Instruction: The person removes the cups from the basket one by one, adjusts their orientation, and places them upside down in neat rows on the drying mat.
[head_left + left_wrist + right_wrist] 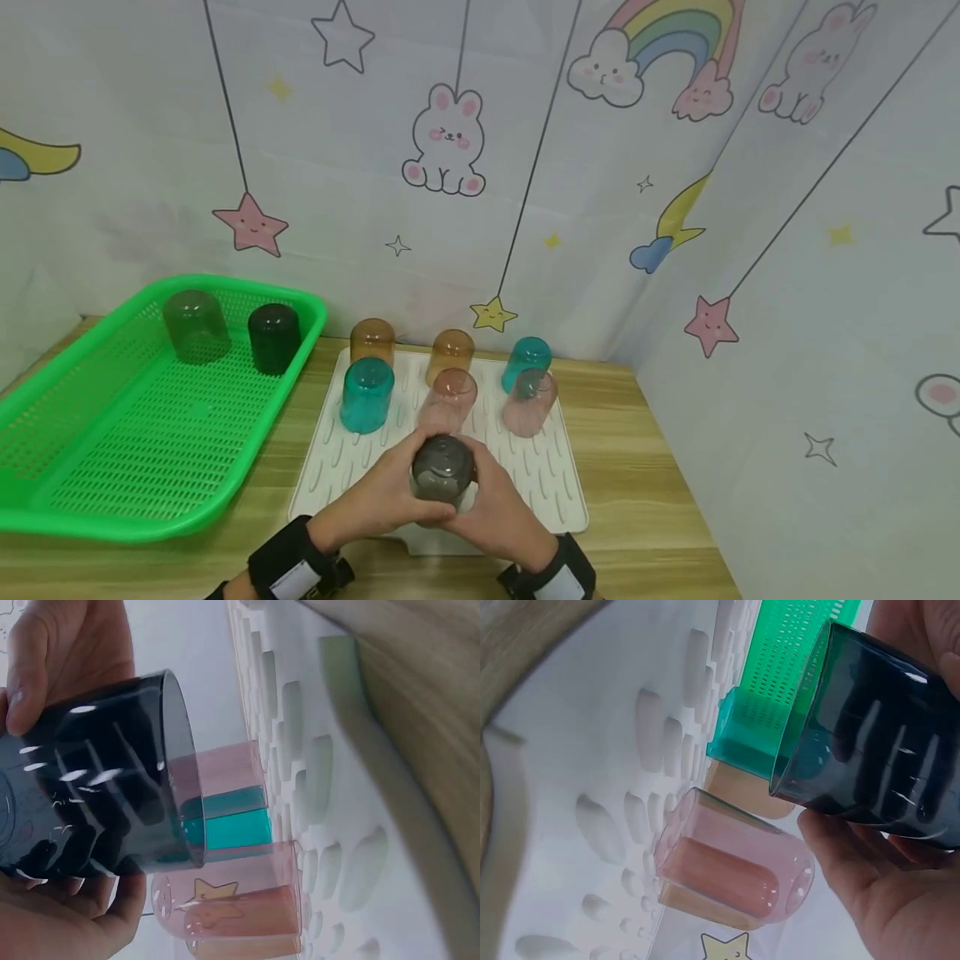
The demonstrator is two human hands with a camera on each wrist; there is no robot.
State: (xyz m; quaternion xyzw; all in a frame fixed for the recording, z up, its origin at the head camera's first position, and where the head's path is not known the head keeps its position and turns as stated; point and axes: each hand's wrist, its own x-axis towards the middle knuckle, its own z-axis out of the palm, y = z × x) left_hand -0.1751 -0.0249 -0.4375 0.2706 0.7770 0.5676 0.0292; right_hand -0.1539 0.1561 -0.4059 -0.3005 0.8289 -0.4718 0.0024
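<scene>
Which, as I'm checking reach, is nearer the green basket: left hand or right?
The left hand. It grips the dark grey cup on the side toward the green basket, which lies off to the left; the right hand grips the opposite side, farther away.

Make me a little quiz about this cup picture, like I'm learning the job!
1. How many things stand inside the green basket?
2. True or false: the left hand and the right hand both hold the grey cup.
3. In the row nearest the person, what colour is the leftmost cup on the white tray?
A) amber
B) teal
C) pink

Key:
1. Two: a lighter cup and a darker cup.
2. True.
3. B
</scene>
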